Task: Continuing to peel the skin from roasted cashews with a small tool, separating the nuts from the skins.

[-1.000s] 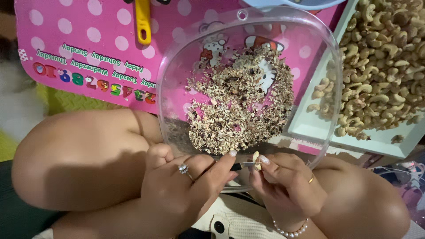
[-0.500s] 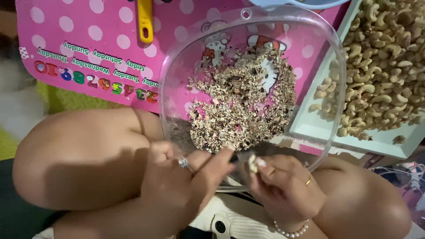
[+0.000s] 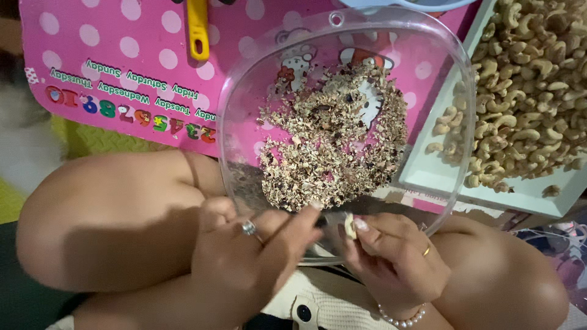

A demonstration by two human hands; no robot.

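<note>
Here, in the head view, the right hand pinches a pale cashew nut between thumb and fingertips at the near rim of a clear plastic bowl, while the left hand, wearing a ring, is closed on a small dark tool whose tip meets the nut. Inside the bowl lies a heap of brown peelings; to the right, a white tray holds many cashews, and a pink dotted board lies on the far left.
</note>
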